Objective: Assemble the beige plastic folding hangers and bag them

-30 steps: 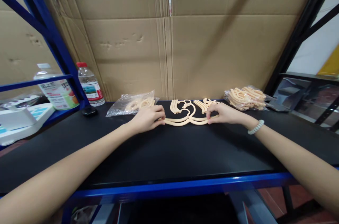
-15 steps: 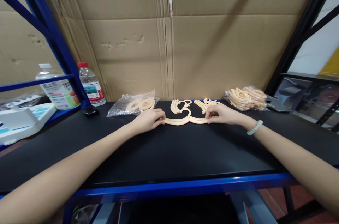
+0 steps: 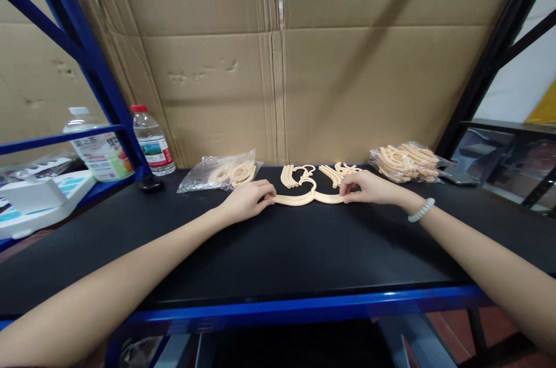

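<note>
A cream-coloured clothes hanger [image 3: 295, 200] lies on the black tabletop, its two curved arms spread apart and its hook [image 3: 313, 184] pointing to the back. Pinched in the fingers of my left hand [image 3: 248, 201] is the outer end of the left arm. The fingers of my right hand [image 3: 368, 187] are closed on the end of the right arm. Fingertips hide both tips. Just behind lie loose curved pieces and hooks [image 3: 292, 175] of the same colour, with another small group of such pieces [image 3: 332, 175] beside them.
A clear plastic bag [image 3: 195, 180] with ring-like cream parts lies at back left, and a fuller bag of cream parts [image 3: 403, 162] at back right. Two bottles, one red-capped [image 3: 152, 142], stand left. A cardboard wall [image 3: 217, 78] closes the back; a blue rail [image 3: 278, 305] edges the front.
The whole view has shifted slightly. Both hands keep their grip on the hanger's two ends, and its shape looks nearly the same.
</note>
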Available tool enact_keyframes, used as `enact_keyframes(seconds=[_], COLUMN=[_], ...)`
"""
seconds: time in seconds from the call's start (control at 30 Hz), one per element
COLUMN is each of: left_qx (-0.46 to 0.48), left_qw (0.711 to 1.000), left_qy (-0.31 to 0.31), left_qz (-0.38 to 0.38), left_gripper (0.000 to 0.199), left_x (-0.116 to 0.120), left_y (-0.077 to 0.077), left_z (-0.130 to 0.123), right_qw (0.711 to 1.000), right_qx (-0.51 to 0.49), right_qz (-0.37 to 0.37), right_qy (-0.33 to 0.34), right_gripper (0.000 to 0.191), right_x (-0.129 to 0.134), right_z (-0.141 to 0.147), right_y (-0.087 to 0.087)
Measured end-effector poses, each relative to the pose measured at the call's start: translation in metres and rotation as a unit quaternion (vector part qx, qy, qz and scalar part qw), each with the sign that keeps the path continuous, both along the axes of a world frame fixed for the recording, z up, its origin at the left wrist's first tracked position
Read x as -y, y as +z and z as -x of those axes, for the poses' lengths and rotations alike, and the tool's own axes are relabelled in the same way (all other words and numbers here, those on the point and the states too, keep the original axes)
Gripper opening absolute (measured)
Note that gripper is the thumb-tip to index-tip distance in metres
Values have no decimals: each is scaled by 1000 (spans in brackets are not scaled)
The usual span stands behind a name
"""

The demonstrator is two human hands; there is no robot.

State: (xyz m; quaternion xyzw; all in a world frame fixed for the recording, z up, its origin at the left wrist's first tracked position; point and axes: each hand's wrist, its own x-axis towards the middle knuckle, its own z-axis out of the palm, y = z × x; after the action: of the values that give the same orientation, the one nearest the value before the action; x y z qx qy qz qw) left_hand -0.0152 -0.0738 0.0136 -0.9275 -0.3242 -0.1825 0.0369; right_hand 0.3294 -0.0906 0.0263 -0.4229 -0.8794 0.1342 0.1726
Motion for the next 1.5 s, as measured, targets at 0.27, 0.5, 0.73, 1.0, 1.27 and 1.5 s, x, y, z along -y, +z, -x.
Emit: enact_keyframes(seconds=[0.27, 0.5, 0.73, 1.0, 1.27, 1.5], left_qx=[-12, -4, -11, -23, 3, 21], left_qw=[999, 999, 999, 998, 999, 999], left_qy=[17, -6, -28, -37, -23, 2], left_qz=[-30, -37, -32, -33, -39, -34], left_gripper=[11, 13, 15, 22, 23, 22], left_x=[8, 12, 11, 8, -1, -3], left_y=[1, 1, 1, 3, -5, -9], left_z=[-3, -5, -5, -5, -3, -5], right_qw=[1000, 1000, 999, 999, 999, 998], right_qx=[12, 15, 46, 42, 29, 34], right_qz=[-18, -16, -7, -11, -17, -47], right_qy=[4, 1, -12, -1, -12, -24], right_gripper=[15, 15, 16, 15, 12, 12], right_x=[6, 9, 10, 3, 1, 1], right_z=[5, 3, 0, -3, -2, 1], right_y=[6, 10, 15, 8, 4, 1])
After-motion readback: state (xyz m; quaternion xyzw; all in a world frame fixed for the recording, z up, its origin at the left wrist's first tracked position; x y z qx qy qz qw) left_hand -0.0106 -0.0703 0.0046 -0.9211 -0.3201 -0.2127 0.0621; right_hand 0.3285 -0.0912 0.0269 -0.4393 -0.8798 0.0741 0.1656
